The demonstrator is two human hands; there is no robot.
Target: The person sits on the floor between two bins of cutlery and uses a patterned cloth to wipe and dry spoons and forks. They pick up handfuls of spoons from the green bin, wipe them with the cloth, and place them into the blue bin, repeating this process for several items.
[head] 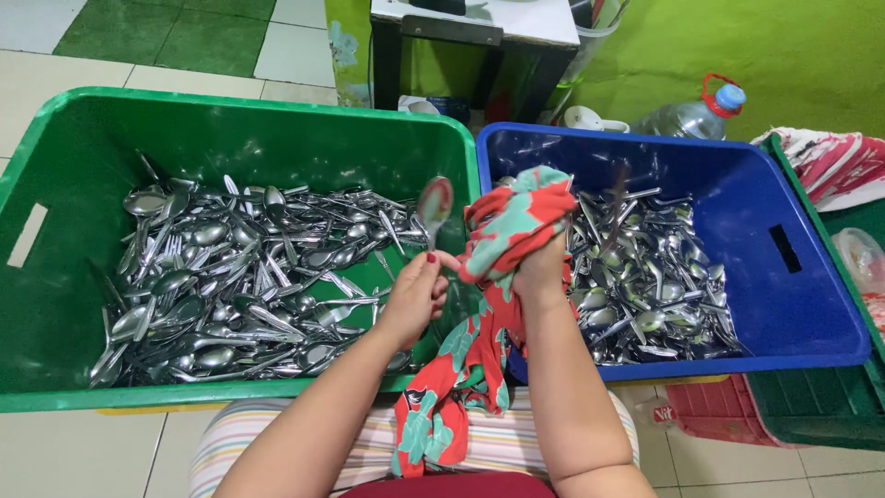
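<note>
While your left hand (417, 297) pinches a spoon (433, 210) by its handle, bowl up, its grip pressed together on the metal, your right hand (542, 269) is closed on a red and teal floral cloth (502, 231) just beside it. The handle is thin and probably slick, so I judge it could slide out and drop among the cutlery in the green crate (55, 277) below and beyond that grip. The cloth's long tail hangs toward your lap and could snag on a crate rim. Beyond the right grip sits a blue crate (811, 304), also holding cutlery. Both crates rest on a pale tiled floor; farther off stand a green wall, a dark stand and a water jug (693, 115).
</note>
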